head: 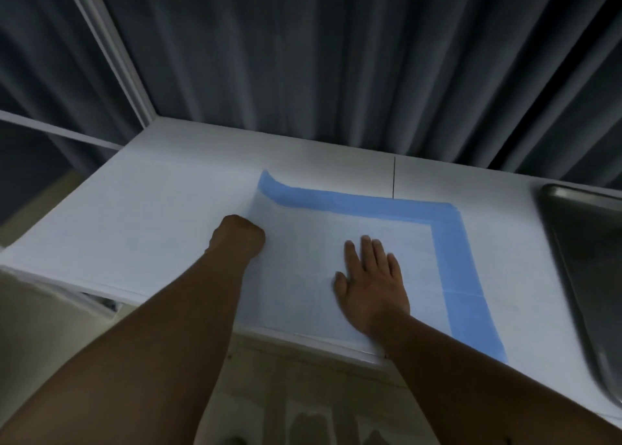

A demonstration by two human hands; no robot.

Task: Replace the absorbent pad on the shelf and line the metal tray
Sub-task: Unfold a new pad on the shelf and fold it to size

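The thin white absorbent pad with a wide blue border (336, 242) lies flat on the flat white shelf (151, 209), near the front edge and about in the middle. Its blue edge shows along the back and the right side. The back left corner curls up a little, so the pad is not yet smooth there.

The right hand (372, 276) lies on the white middle of the pad with its fingers straight and spread apart, palm down. It looks like it presses the pad so it does not slide. The left hand (240, 234) is at the left edge of the pad with its fingers curled in. It seems to grip that edge, maybe to pull it flat, but the fingers are hidden under the hand, so I cannot tell for sure that they hold it.

The pad's front edge sits right along the front lip of the shelf, so it covers the spot where things would stand.

The shiny grey metal tray (585, 259) sits on the shelf well to the right, apart from the pad. It looks bare inside, so lining it seems to be the step left to do.

Behind the shelf hangs a dark blue-grey folded curtain (336, 57).
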